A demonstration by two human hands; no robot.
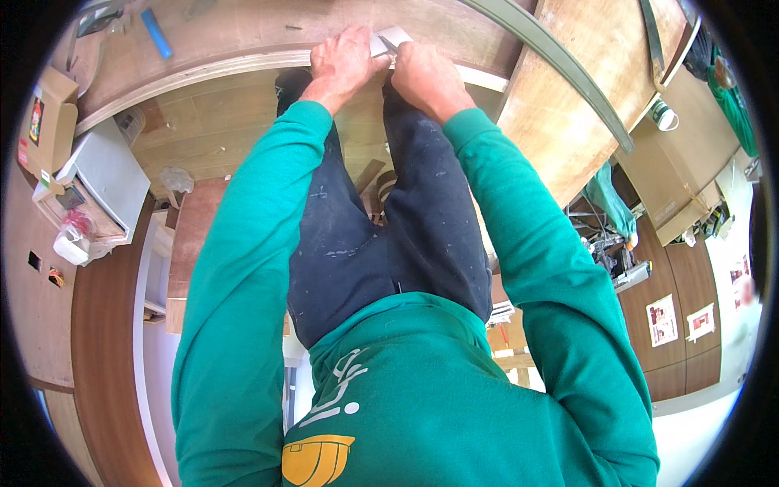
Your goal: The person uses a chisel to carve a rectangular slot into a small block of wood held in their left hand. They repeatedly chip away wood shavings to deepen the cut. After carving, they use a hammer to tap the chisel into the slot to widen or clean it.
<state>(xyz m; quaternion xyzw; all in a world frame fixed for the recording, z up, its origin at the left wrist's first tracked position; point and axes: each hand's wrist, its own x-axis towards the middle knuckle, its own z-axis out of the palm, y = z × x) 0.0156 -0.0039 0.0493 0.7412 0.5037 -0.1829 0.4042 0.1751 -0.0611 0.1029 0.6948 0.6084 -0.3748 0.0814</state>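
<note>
My left hand (345, 63) rests at the plywood bench edge (203, 75), its fingers bent against a small pale flat piece (393, 37), pressing it to the wood. Beside it, my right hand (422, 77) is closed around a small, thin dark implement (386, 42) whose tip meets the pale piece; most of it is hidden in my fingers, so its kind is unclear. A short blue strip (156, 33) lies to the left on the bench.
A long curved-looking grey-green strip (568, 73) crosses the right side over a plywood sheet (568, 130). Cardboard boxes (53, 122) and a white cabinet (114, 187) stand left. Cardboard (673, 187), a white mug (663, 114) and metal equipment (617, 256) are at right.
</note>
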